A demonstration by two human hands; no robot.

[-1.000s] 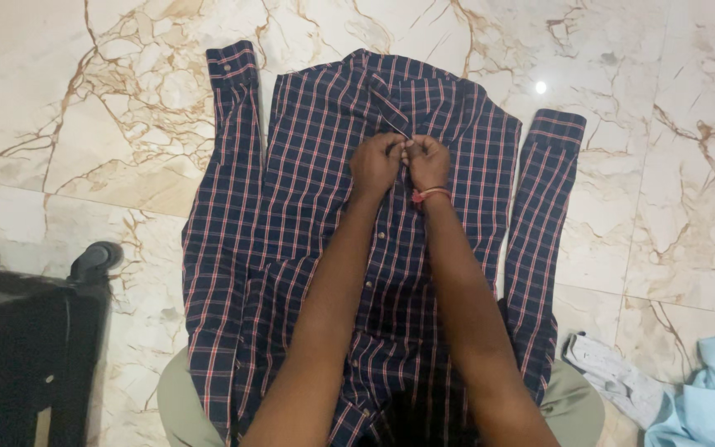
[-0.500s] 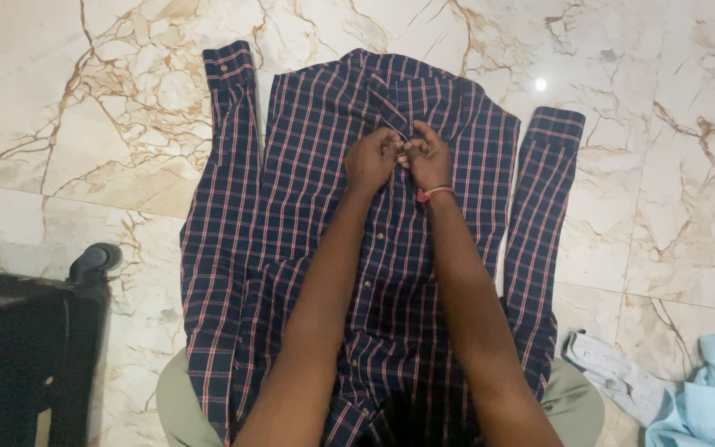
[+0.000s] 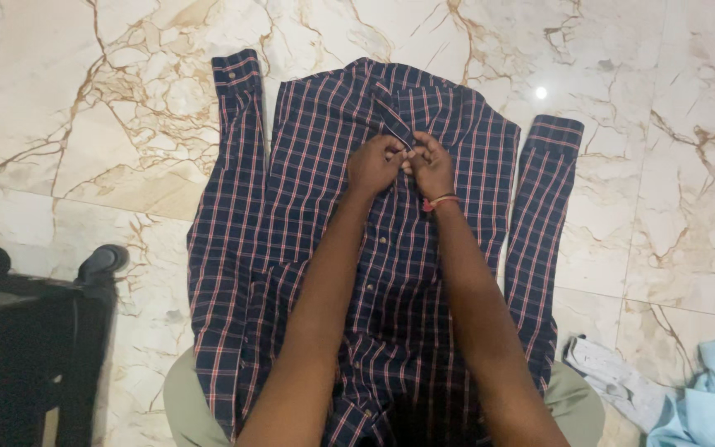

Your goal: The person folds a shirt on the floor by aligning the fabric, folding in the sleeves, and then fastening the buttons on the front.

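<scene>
While both hands stayed up near the collar, very little had changed from a moment before: the dark blue long-sleeved shirt with red and white checks (image 3: 324, 190) still lay flat on the shiny cream marble floor with brown veins (image 3: 109, 108), front side up, with both sleeves stretched out along its sides. The view had only slid down a tiny bit. The fingers had shuffled a little but had not left their spot, so the fiddly work at the top of the button strip looked like it was still going on and not finished.

The left hand (image 3: 374, 164) was curled almost closed, with its fingertips pinching the cloth just under the collar. The right hand (image 3: 432, 165), with a thin red band on its wrist, was also curled in tight and pinched the same spot. The two hands touched each other. Whether a button sat between the fingers could not be seen.

Lower down, small pale buttons ran along the shirt front. A black wheeled suitcase (image 3: 26, 348) stood off to the left, and a crumpled light blue cloth (image 3: 709, 389) lay to the right.
</scene>
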